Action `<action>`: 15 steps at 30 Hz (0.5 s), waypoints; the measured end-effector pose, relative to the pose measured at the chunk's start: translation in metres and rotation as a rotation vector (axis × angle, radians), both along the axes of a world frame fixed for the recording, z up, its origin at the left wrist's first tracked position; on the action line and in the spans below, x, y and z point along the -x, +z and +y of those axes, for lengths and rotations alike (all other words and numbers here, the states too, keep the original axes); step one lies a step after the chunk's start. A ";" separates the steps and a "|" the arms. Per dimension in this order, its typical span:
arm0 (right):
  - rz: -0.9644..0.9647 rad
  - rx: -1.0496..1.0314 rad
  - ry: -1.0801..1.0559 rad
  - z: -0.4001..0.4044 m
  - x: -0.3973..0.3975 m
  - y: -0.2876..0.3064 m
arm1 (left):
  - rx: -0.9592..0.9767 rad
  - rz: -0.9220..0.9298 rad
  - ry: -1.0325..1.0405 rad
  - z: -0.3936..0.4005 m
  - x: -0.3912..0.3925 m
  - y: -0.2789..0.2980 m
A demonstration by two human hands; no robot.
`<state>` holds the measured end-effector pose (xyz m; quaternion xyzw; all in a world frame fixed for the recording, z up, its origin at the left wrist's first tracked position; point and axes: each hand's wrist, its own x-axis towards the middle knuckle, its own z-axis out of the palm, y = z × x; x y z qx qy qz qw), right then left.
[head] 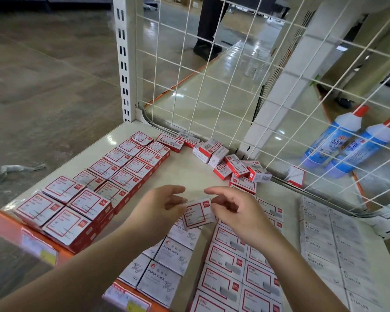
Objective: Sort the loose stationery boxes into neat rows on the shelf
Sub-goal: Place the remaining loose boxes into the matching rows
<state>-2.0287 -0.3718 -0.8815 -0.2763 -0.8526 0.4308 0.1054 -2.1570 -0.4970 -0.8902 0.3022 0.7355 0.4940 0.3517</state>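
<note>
While sorting: both hands, left (164, 204) and right (233, 209), pinch one box (197, 213) by its ends, squaring it.
Pile (230, 164): loose at shelf (185, 174) back edge.

Probably a shop: shelf (190, 176) with price labels (40, 248), stationery boxes (122, 167)

I see one open strip of bare shelf (185, 174) running from my hands back toward the wire grid (212, 91). Left of that strip, two rows of red-and-white boxes (113, 176) wall it in. At its far end a loose heap of boxes (230, 163) lies against the wire grid, which closes the back and right.
</note>
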 end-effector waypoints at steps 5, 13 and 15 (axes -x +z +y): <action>0.131 0.042 -0.141 -0.003 0.001 -0.007 | -0.017 -0.049 0.031 -0.002 -0.004 -0.001; 0.137 0.166 -0.154 -0.013 0.001 -0.006 | -0.031 0.028 0.030 -0.005 -0.003 -0.004; 0.092 0.144 -0.129 -0.015 0.000 -0.008 | -0.037 0.055 0.039 -0.005 0.000 -0.004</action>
